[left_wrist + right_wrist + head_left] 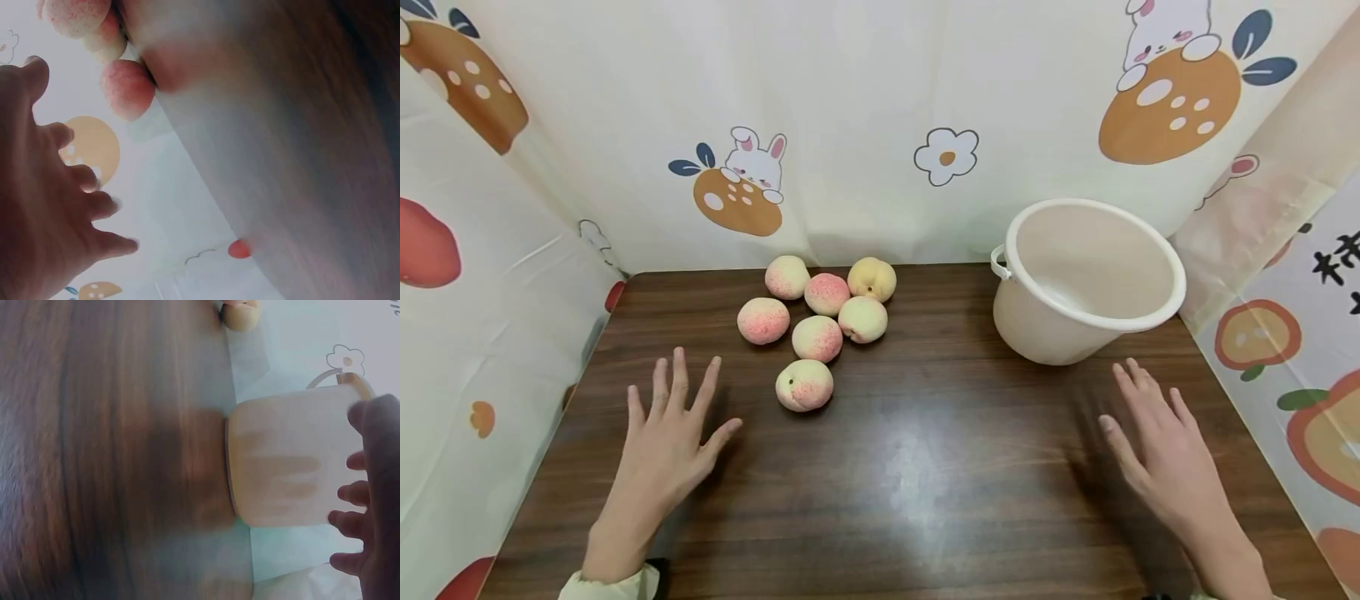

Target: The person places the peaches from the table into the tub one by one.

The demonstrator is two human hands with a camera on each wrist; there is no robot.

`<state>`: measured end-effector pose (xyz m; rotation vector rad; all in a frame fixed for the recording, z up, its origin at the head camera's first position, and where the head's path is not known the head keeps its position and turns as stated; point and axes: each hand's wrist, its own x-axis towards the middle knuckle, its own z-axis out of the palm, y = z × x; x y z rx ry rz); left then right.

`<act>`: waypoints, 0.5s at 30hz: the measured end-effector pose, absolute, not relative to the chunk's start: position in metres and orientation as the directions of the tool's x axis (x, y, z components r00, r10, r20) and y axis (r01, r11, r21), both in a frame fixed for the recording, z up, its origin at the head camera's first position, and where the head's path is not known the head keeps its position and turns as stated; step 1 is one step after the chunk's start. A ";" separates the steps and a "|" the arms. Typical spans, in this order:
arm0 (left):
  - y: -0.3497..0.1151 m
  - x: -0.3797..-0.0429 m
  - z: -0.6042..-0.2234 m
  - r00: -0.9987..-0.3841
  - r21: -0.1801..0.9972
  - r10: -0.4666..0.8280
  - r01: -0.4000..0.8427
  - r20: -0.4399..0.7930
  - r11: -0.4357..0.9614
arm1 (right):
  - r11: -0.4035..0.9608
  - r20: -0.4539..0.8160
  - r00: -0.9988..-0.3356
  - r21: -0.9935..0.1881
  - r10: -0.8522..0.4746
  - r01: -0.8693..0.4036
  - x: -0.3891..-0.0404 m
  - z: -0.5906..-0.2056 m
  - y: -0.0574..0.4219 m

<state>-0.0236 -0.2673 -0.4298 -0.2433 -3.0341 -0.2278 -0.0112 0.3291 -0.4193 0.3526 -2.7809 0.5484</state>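
Note:
Several pink-and-cream peaches (817, 338) lie grouped at the back of the table, left of the middle; one yellower peach (872, 279) sits at the rear of the group. My left hand (668, 454) is over the table to their left and nearer me, fingers spread, holding nothing. A cream plastic bucket (1032, 323) stands upright at the back right, its mouth facing up and its inside bare. Nearer me than the bucket, my right hand (1172, 467) hovers with fingers extended and nothing in it. In the right wrist view its fingers overlap the bucket (281, 462).
The dark wooden table (910, 500) meets a printed curtain (865, 100) along its back edge. More printed cloth hangs at the left (482, 350) and right sides. A small handle lug (1000, 262) juts from the bucket's left rim.

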 end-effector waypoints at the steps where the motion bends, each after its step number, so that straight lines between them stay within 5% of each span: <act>1: -0.266 -0.024 -0.429 -0.983 0.137 0.148 0.162 0.109 0.977 | 0.886 0.349 -0.926 -0.371 -0.145 -0.278 -0.012 -0.418 0.329; 8: -0.255 -0.028 -0.426 -0.928 0.129 0.196 0.247 0.317 0.960 | 0.693 0.377 -0.895 -0.712 0.236 -0.117 -0.020 -0.404 0.323; 12: -0.247 -0.032 -0.428 -0.885 0.167 0.235 0.323 0.402 0.932 | 0.310 0.228 -0.898 -0.944 0.377 -0.109 -0.029 -0.393 0.321; 15: -0.241 -0.035 -0.429 -0.867 0.190 0.263 0.369 0.423 0.910 | -0.009 0.133 -0.881 -0.988 0.454 -0.153 -0.038 -0.385 0.319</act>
